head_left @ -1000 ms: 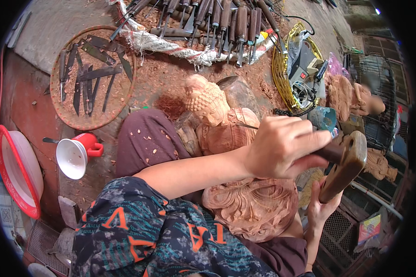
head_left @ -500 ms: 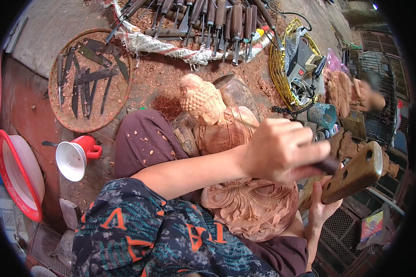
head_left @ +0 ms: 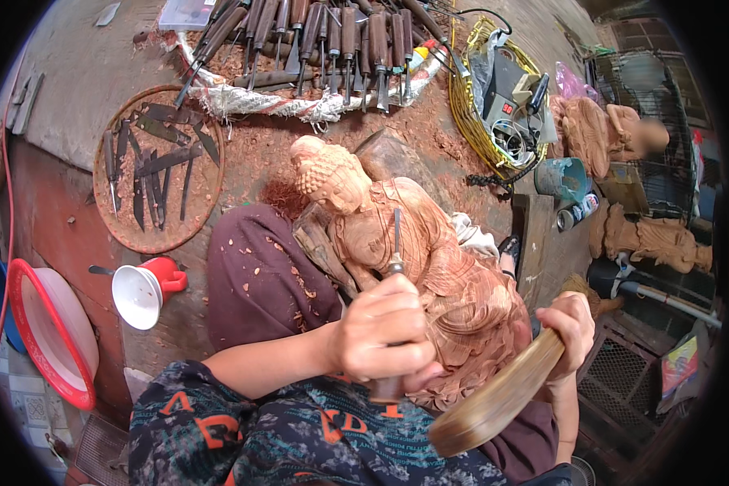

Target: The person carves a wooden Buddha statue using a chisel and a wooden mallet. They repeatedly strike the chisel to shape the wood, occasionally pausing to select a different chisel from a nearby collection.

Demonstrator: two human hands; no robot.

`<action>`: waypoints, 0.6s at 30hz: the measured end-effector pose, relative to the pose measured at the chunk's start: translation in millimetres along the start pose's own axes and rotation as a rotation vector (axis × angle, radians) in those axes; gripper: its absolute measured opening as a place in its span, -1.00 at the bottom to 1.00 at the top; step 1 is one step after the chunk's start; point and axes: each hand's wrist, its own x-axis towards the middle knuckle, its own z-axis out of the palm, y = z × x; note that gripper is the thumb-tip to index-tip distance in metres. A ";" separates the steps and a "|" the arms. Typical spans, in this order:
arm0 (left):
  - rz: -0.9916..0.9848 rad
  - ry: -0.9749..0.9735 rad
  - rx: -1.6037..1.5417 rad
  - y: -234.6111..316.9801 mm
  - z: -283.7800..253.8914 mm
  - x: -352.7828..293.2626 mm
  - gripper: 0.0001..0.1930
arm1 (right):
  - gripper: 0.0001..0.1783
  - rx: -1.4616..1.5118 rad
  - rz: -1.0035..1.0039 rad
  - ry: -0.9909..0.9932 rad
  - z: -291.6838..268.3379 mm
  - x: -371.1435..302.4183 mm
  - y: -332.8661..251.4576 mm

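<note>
A carved wooden Buddha figure (head_left: 405,215) leans across my lap, its head of tight curls toward the far left. My left hand (head_left: 387,332) is closed round the handle of a carving chisel (head_left: 397,235), whose blade points away over the figure's chest. Whether the tip touches the wood I cannot tell. In my right hand (head_left: 571,324) is a flat wooden mallet (head_left: 498,397), gripped at its far end, its broad end slanting down toward me, near the butt of the chisel's handle but apart from it.
Many-handled carving chisels (head_left: 332,49) lie in a cloth-rimmed tray at the back. A round basket (head_left: 105,206) of blades is at the left, with a red mug (head_left: 158,279) and a red-rimmed basin (head_left: 89,356) nearer. Yellow cable (head_left: 462,105), a can (head_left: 577,212) and other carvings (head_left: 648,236) stand right.
My left hand has swung back left from beside the mallet, bringing the chisel over the figure's chest. The mallet has turned and dropped toward my lap. The view has shifted slightly.
</note>
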 end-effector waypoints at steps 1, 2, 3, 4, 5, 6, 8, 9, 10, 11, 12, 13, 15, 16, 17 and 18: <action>-0.007 0.016 -0.031 -1.0 -2.8 -2.0 -0.81 | -0.67 0.034 -0.024 0.011 2.4 0.6 -2.0; -0.004 0.023 -0.043 -0.2 -4.9 -0.9 -0.81 | -0.68 0.009 -0.041 -0.030 0.2 2.4 -7.7; 0.000 0.030 -0.055 0.6 -6.6 0.4 -0.82 | -0.68 -0.015 -0.057 -0.071 -3.6 5.8 -14.2; 0.003 0.035 -0.065 1.5 -8.5 1.5 -0.83 | -0.69 -0.037 -0.074 -0.111 -6.0 8.2 -19.6; -0.006 0.016 -0.059 2.6 -11.9 2.3 -0.81 | -0.69 -0.040 -0.091 -0.080 -4.6 9.4 -21.8; -0.009 0.024 -0.063 2.5 -12.1 2.6 -0.80 | -0.69 -0.042 -0.118 -0.085 -4.6 9.9 -23.1; -0.017 0.042 -0.080 1.6 -11.7 1.0 -0.80 | -0.68 -0.049 -0.155 -0.090 -5.0 12.4 -26.6; -0.020 0.066 -0.078 1.9 -10.5 1.7 -0.79 | -0.68 -0.048 -0.152 -0.090 -5.3 13.1 -29.8; -0.028 0.071 -0.083 2.1 -10.9 2.6 -0.79 | -0.67 -0.047 -0.150 -0.090 -5.6 14.0 -32.9; -0.039 0.076 -0.086 2.4 -10.8 3.2 -0.79 | -0.66 -0.042 -0.150 -0.090 -5.9 14.0 -34.5; -0.049 0.082 -0.088 2.5 -10.8 3.6 -0.79 | -0.66 -0.031 -0.158 -0.086 -7.5 14.1 -35.9; -0.054 0.074 -0.068 2.6 -9.9 3.8 -0.80 | -0.65 -0.021 -0.166 -0.082 -9.5 14.3 -37.3; -0.066 0.053 -0.019 3.0 -7.2 3.0 -0.80 | -0.64 0.011 -0.160 -0.029 -5.7 14.5 -40.0; -0.069 0.069 -0.009 0.7 -6.1 3.6 -0.80 | -0.65 0.008 -0.167 -0.019 -4.6 14.4 -39.8; -0.070 0.086 -0.001 -2.9 -5.1 5.0 -0.81 | -0.66 0.003 -0.174 -0.010 -4.8 15.2 -39.9; -0.072 0.103 0.007 -4.8 -4.9 6.0 -0.81 | -0.68 -0.002 -0.180 -0.002 -5.4 16.2 -39.9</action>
